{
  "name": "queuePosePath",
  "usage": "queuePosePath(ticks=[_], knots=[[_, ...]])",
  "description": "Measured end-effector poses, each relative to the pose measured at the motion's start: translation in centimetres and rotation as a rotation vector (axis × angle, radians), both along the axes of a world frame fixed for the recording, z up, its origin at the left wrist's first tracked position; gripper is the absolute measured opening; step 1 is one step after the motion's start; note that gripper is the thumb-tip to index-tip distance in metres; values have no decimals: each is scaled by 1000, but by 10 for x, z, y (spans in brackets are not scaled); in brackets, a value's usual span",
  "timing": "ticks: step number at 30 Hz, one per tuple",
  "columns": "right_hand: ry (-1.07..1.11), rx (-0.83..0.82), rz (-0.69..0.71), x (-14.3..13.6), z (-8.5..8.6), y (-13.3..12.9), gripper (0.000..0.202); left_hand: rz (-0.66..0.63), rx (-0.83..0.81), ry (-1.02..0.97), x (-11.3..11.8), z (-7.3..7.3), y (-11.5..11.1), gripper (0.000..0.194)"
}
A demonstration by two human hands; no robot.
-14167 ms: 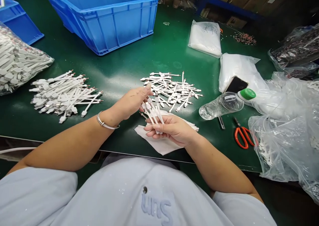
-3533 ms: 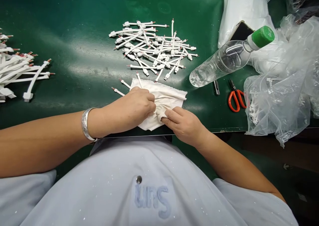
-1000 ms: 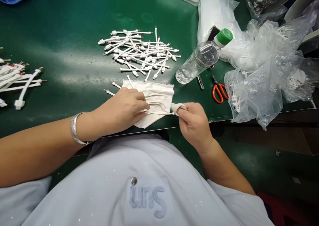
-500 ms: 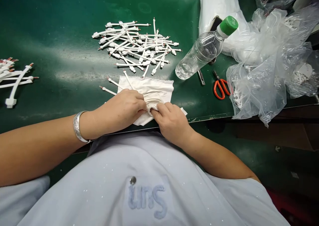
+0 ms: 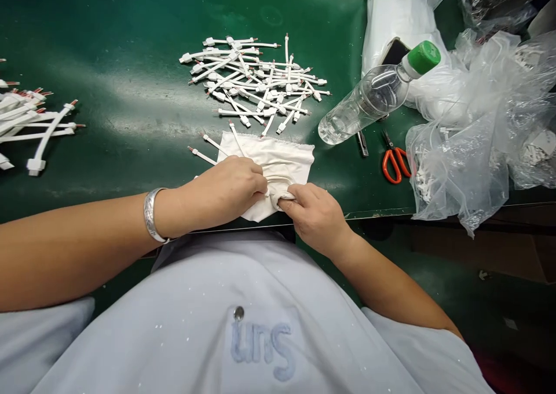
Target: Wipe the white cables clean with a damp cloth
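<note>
A white cloth point(image 5: 290, 157) lies at the table's near edge, creased and bunched between both hands. My right hand point(image 5: 319, 211) is closed, thumb and fingers pinching a folded part of the cloth. My left hand point(image 5: 232, 188) rests on the cloth's left part with its fingers curled shut; what they grip is hidden beneath them. Just past the left knuckles, a short white cable point(image 5: 237, 138) lies partly on the cloth. Two more cables, one of them a white cable point(image 5: 202, 155), stick out to the left of the cloth.
Beyond the cloth lies a pile of short white cables point(image 5: 260, 84) with bare copper ends; another cable bunch point(image 5: 26, 116) is at far left. To the right stand a water bottle point(image 5: 365, 101), red-handled scissors point(image 5: 393, 165) and plastic bags point(image 5: 460, 162) at the table edge.
The view has shifted slightly, so the table things appear further right. My right hand has drawn a little away from the left, and more of the twisted cloth shows between them.
</note>
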State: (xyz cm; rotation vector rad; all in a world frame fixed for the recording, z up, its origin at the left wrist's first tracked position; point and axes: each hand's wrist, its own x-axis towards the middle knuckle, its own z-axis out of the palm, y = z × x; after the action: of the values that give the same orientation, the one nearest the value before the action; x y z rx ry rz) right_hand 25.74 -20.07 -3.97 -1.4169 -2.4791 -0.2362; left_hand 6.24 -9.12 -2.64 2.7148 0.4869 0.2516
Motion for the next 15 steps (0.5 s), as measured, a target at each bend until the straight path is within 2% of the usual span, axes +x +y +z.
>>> queuePosePath(ticks=[6,12,15], knots=[[-84,3,-49,-14,0,5,28,-39,0,-2,0,-1,4,25],[-145,36,64,-12,3,0,28,-33,0,11,1,0,3,23],[-106,31,97,-7,5,-4,27,-34,0,5,1,1,3,24]])
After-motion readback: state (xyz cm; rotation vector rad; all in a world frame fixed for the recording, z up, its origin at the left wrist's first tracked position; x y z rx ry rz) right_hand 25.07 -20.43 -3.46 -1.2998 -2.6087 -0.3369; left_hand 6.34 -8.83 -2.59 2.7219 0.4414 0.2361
